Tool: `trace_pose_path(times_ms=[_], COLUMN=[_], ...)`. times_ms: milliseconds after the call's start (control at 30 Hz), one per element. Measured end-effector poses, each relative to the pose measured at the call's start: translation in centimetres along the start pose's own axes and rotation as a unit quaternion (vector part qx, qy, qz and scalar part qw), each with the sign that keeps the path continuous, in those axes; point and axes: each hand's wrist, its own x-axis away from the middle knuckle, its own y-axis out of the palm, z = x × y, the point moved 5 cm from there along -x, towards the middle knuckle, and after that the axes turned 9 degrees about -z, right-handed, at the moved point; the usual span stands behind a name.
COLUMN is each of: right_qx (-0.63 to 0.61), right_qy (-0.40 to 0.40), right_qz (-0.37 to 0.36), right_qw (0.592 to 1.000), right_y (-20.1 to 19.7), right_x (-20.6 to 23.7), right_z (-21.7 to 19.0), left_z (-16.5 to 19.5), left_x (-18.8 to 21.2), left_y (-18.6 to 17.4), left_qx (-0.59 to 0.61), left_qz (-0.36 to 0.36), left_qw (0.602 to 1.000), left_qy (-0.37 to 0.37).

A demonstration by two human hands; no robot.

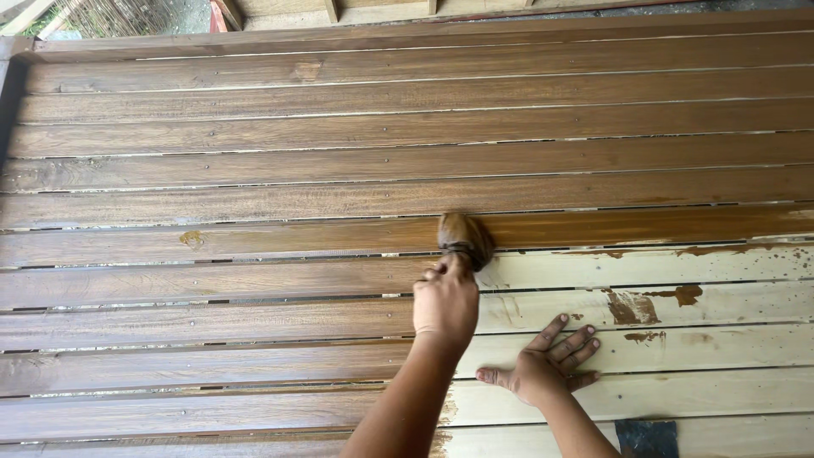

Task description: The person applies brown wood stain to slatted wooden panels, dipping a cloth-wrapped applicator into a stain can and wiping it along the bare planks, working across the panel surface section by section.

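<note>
— Gripping the stain-soaked rag (463, 239) tightly, left hand (445, 304), at the wet edge mid-panel?
— Yes. Right hand (545, 366) pressed flat, fingers spread, on bare planks (721, 394). Could smear nearby stain drips (632, 307); might leave lap marks.

An outdoor woodworking yard: half-stained slatted wooden panel (254, 170), timber offcuts (331, 10) beyond.

Left hand (445, 304) grips a stain-soaked rag (464, 238) on the slatted wood panel (254, 170) (mostly stained brown). Right hand (547, 365) lies flat on bare pale slats.
</note>
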Motion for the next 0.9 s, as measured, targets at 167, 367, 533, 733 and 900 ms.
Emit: trace_pose_path(times_ms=[167,367,533,733,900], right_qx=[-0.009,-0.025,-0.026,-0.028,-0.210], right_qy=[-0.031,-0.060,-0.096,-0.212,-0.371], right_qz=[-0.007,-0.024,-0.071,-0.185,-0.159], right_qw=[0.999,0.998,0.993,0.959,0.890], right_y=[0.3,-0.1,-1.1,-2.7,-7.5], right_x=[0.3,1.3,2.8,3.2,-0.4], right_z=[0.1,-0.5,-0.2,1.8,10.7], left_z=[-6.3,-20.5,-14.4,4.9,19.3], left_x=[0.5,6.3,4.5,-1.0,-5.5], left_y=[3.1,3.7,0.7,-1.3,-4.9], left_qx=[0.105,0.102,-0.003,0.043,0.048], left_qz=[0.027,0.014,-0.017,0.024,0.104], left_qw=[0.991,0.943,0.965,0.993,0.993], left_qy=[-0.080,-0.317,-0.262,-0.105,0.008])
